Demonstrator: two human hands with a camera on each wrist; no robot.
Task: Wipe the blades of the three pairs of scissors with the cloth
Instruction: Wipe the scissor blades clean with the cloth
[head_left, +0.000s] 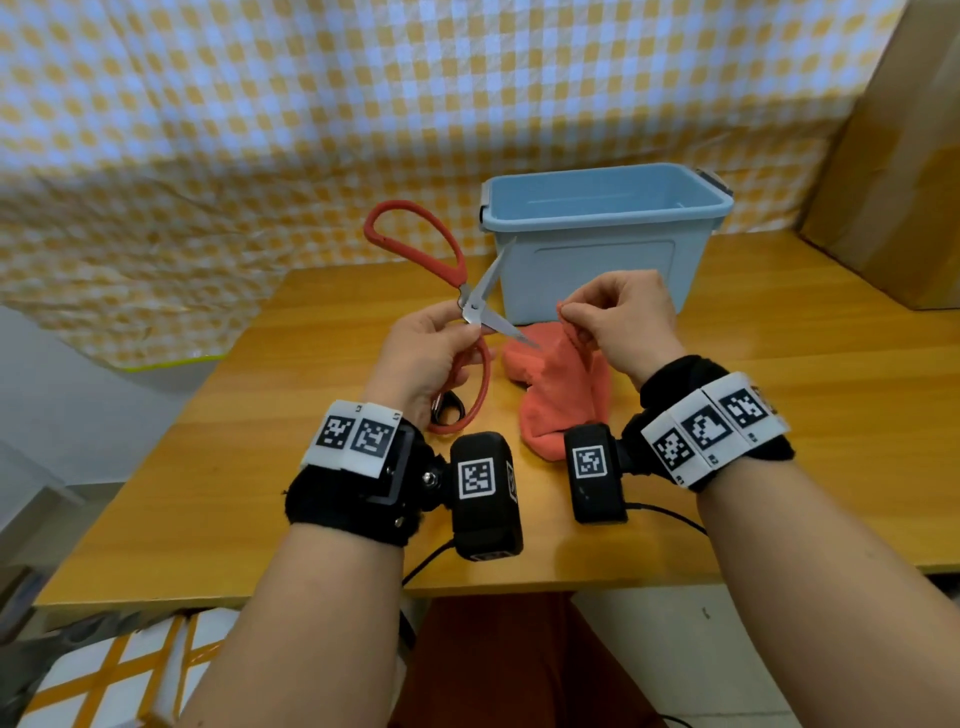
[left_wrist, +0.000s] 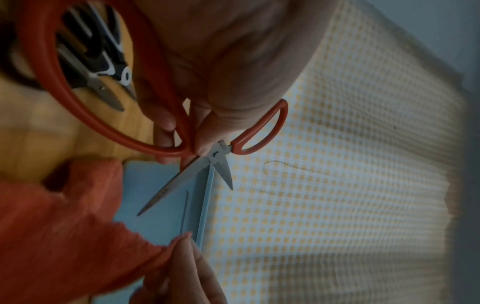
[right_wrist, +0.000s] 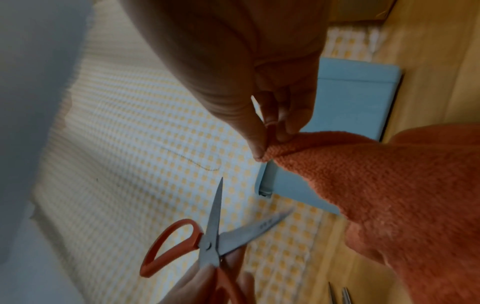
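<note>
A right hand (right_wrist: 259, 72) pinches the corner of an orange terry cloth (right_wrist: 389, 195) between thumb and fingers (right_wrist: 293, 121), the cloth draping toward the wooden tabletop (right_wrist: 428, 61). Below, a left hand (right_wrist: 205, 288) grips red-handled scissors (right_wrist: 210, 242), blades spread apart. A light blue plastic bin (right_wrist: 355, 98) stands behind, against a yellow checked backdrop (right_wrist: 130, 144).
</note>
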